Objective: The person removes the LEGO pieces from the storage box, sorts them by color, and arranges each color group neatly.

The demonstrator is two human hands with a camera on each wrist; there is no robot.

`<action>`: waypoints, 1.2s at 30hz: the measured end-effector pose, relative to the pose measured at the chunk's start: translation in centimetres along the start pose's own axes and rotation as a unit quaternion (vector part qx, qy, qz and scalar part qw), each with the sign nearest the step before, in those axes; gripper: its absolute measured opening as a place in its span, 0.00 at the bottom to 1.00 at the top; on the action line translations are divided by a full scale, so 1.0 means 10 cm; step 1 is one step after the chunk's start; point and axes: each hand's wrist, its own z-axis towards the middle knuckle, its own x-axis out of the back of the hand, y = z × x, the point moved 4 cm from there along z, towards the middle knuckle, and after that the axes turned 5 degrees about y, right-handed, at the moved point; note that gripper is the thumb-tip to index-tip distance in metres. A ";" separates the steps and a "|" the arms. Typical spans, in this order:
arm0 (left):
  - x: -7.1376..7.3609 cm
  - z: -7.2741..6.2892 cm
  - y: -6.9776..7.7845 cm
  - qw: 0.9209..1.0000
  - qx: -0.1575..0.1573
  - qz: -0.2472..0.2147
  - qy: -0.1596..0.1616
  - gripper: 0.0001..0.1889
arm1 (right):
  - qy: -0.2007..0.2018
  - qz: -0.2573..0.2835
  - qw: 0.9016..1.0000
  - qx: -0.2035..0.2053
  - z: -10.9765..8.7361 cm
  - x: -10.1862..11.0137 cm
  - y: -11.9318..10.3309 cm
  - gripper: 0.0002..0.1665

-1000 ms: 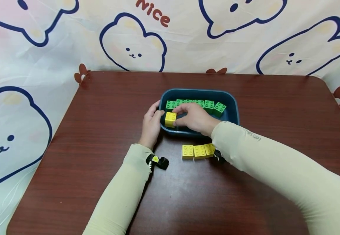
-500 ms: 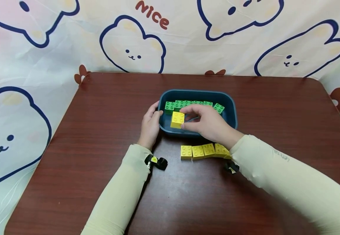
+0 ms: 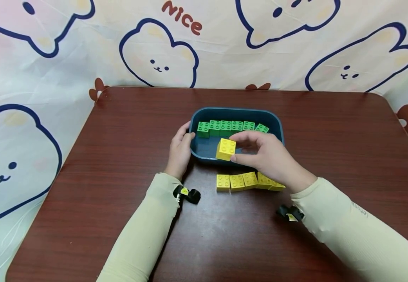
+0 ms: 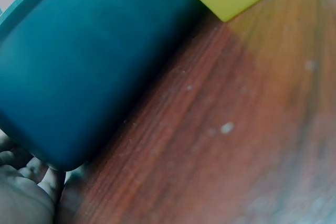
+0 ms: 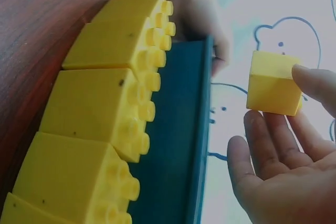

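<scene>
My right hand (image 3: 278,160) pinches a yellow building block (image 3: 226,149) between thumb and fingers, over the front part of a dark blue plastic bin (image 3: 278,117). In the right wrist view the block (image 5: 273,85) is raised above the bin's rim. At the bin's left end my left hand (image 3: 180,152) grips the wall, its thumb at the rim. Several green blocks (image 3: 226,127) stand in a row along the bin's back, the rightmost one turned askew. Just in front of the bin lies a slightly crooked row of yellow blocks (image 3: 237,182).
The brown wooden table (image 3: 126,129) reaches back to a white cloth (image 3: 225,58) printed with cartoon animals. A small black wrist camera (image 3: 191,196) is strapped to the left sleeve, another black camera (image 3: 290,213) to the right.
The right hand has moved right and towards the front, carrying the yellow block from the bin's left end. More of the yellow row has come into sight. The left hand keeps its place.
</scene>
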 end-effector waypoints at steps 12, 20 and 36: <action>0.01 0.00 -0.01 1.000 0.005 -0.007 0.002 0.22 | 0.039 -0.009 0.999 0.017 -0.31 0.24 0.01 0.24; 0.01 0.00 -0.01 1.000 0.001 -0.001 0.001 0.23 | 0.057 -0.011 0.998 0.016 -0.48 0.41 0.07 0.24; 0.00 -0.01 0.01 1.000 -0.006 0.019 0.006 0.22 | 0.067 -0.071 0.994 0.040 -0.65 0.67 0.36 0.22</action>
